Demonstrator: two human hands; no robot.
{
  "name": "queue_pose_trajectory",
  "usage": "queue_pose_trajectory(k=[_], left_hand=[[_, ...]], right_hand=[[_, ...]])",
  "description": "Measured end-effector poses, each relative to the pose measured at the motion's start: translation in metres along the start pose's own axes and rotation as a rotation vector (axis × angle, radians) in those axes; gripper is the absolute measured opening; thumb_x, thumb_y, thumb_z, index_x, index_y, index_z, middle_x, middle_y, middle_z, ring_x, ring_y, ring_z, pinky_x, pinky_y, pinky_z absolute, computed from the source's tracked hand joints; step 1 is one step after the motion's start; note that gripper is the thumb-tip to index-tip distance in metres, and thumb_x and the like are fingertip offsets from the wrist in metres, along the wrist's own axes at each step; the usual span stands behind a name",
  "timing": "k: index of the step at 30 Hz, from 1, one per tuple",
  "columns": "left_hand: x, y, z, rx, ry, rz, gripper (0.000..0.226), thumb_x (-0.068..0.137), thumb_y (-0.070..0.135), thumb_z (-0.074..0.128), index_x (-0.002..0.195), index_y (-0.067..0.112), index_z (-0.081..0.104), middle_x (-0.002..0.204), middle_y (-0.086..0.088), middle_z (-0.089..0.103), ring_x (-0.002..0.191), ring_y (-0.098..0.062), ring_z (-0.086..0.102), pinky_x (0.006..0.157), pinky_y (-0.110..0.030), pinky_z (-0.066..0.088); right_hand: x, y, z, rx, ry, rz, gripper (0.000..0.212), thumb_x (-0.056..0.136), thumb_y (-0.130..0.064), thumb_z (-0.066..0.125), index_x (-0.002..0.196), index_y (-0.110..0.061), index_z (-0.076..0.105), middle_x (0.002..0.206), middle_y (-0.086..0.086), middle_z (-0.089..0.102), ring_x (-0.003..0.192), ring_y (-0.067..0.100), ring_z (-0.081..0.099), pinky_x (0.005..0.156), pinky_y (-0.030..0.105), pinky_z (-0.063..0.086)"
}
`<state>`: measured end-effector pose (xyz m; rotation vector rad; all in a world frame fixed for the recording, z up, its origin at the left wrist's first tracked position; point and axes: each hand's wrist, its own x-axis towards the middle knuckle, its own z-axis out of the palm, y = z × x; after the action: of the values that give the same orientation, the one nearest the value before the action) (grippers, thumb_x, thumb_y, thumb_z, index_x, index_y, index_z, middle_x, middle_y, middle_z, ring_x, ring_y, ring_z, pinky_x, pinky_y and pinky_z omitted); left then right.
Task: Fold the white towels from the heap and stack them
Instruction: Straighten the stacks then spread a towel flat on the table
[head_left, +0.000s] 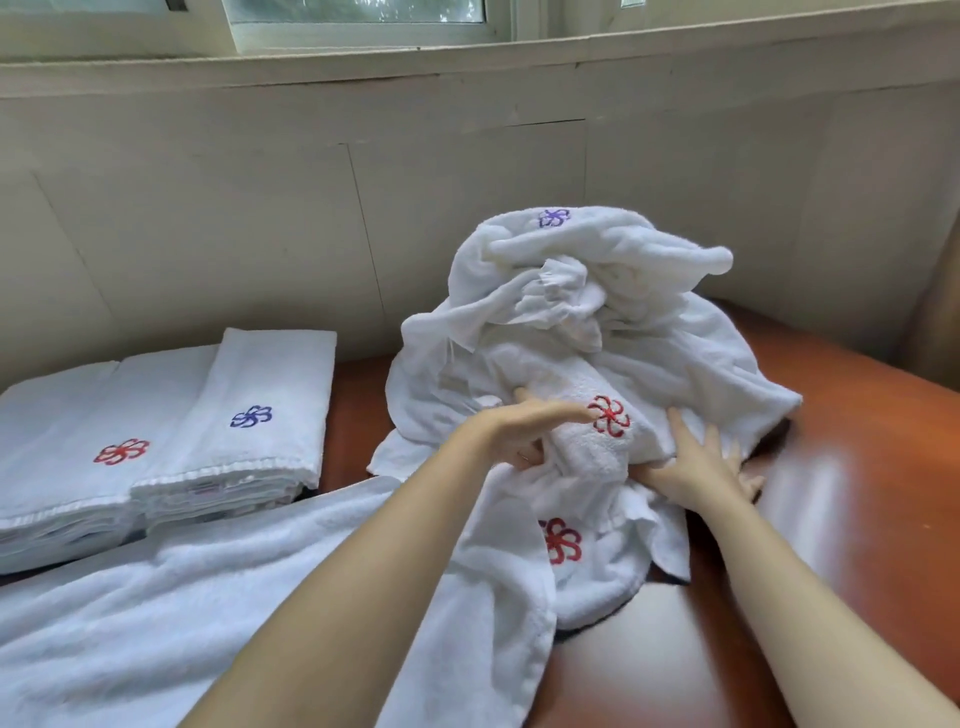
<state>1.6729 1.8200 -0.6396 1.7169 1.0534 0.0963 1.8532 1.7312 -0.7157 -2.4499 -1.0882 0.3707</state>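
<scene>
Much bare counter (857, 467) right of the heap (597, 312). Right grip (701, 462) flat, spread; whether left grip (524, 428) holds the rolled towel (587, 452), axis running away-leftward, I cannot tell.

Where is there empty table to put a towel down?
Bare table shows right of the heap, beyond the right hand, and in a narrow strip between the stacks and the heap. The left side is crowded: folded stacks, and a spread towel in front of them.

Fluffy terry towels (597, 332); glossy wooden table (831, 467)
</scene>
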Motion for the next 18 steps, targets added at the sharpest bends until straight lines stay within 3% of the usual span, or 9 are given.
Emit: queue_pose_trajectory(k=[3,6,8,11,14,18], left_hand=[[-0.025,-0.027,-0.008,-0.115,0.037,0.152,0.043,0.094,0.028,0.057,0.133,0.023,0.039,0.122,-0.008,0.047,0.089,-0.017,0.053,0.077,-0.026,0.041],[-0.057,-0.07,-0.03,0.043,0.282,0.184,0.024,0.095,0.025,0.053,0.118,0.02,0.059,0.115,-0.004,0.06,0.098,-0.014,0.057,0.083,-0.025,0.044],[-0.089,-0.102,-0.048,0.134,0.444,0.138,0.018,0.093,0.026,0.055,0.108,0.021,0.064,0.107,-0.001,0.063,0.093,-0.013,0.058,0.078,-0.025,0.046],[-0.142,-0.148,-0.069,0.323,0.511,0.009,0.014,0.093,0.025,0.055,0.103,0.019,0.063,0.103,0.0,0.063,0.09,-0.014,0.057,0.075,-0.024,0.046],[-0.194,-0.185,-0.077,0.485,0.384,-0.112,0.022,0.094,0.02,0.052,0.113,0.013,0.06,0.11,-0.002,0.057,0.098,-0.014,0.055,0.077,-0.02,0.04],[-0.24,-0.215,-0.074,0.29,0.426,-0.092,0.03,0.096,0.022,0.053,0.125,0.014,0.056,0.122,-0.004,0.042,0.107,-0.012,0.052,0.084,-0.019,0.039]], right_hand=[[-0.022,-0.012,0.006,-0.043,0.09,0.038,0.076,0.086,-0.049,0.055,0.149,-0.037,0.015,0.155,0.007,0.018,0.141,0.036,0.014,0.111,0.059,0.01],[-0.05,-0.032,0.017,-0.147,0.176,0.058,0.05,0.092,-0.021,0.046,0.141,-0.018,0.033,0.146,0.015,0.033,0.136,0.038,0.024,0.114,0.057,0.01],[-0.074,-0.048,0.024,-0.235,0.188,0.012,0.039,0.092,-0.013,0.042,0.131,-0.01,0.041,0.139,0.017,0.041,0.134,0.038,0.03,0.112,0.058,0.011],[-0.111,-0.069,0.034,-0.411,0.198,-0.163,0.031,0.094,-0.009,0.035,0.122,-0.003,0.048,0.128,0.015,0.052,0.123,0.032,0.047,0.11,0.049,0.023],[-0.145,-0.094,0.034,-0.47,0.092,-0.24,0.035,0.093,-0.016,0.04,0.126,-0.011,0.052,0.13,0.012,0.051,0.119,0.028,0.051,0.098,0.034,0.038],[-0.187,-0.129,0.038,-0.31,-0.105,-0.253,0.036,0.097,-0.019,0.04,0.13,-0.013,0.053,0.137,0.017,0.049,0.123,0.033,0.051,0.093,0.038,0.044]])
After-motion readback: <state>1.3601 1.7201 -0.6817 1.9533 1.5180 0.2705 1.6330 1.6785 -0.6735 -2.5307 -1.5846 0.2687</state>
